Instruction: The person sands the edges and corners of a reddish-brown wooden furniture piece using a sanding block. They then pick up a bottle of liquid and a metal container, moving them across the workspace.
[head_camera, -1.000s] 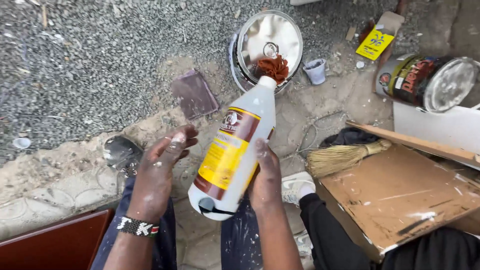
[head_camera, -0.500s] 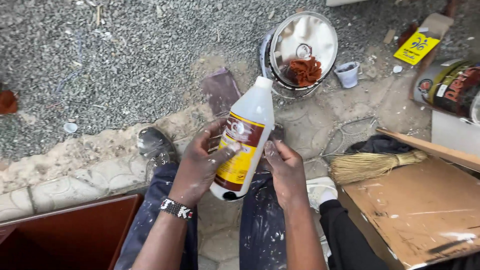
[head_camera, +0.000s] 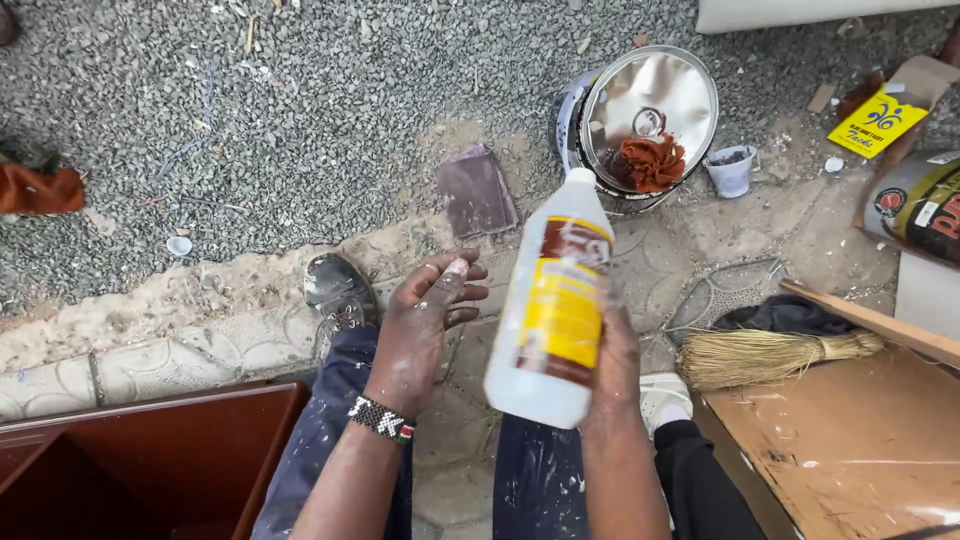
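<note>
A white plastic bottle with a yellow and brown label and a white cap is upright in front of me, tilted slightly. My right hand grips its lower right side. Just left of the bottle, my left hand hangs free with fingers spread and pale smears on the fingertips, holding nothing. A beaded band circles my left wrist. Paint-spattered blue trousers and a dark shoe show below the hands.
A shiny round tin lid with a rust-coloured rag on it lies ahead on the gravel. Beside it are a small white cup, a purple sanding sheet, a straw brush, a brown board and a red-brown wooden piece.
My left hand has let go of the bottle and moved off to the left with fingers spread. The bottle now rests in my right hand alone and stands more upright.
</note>
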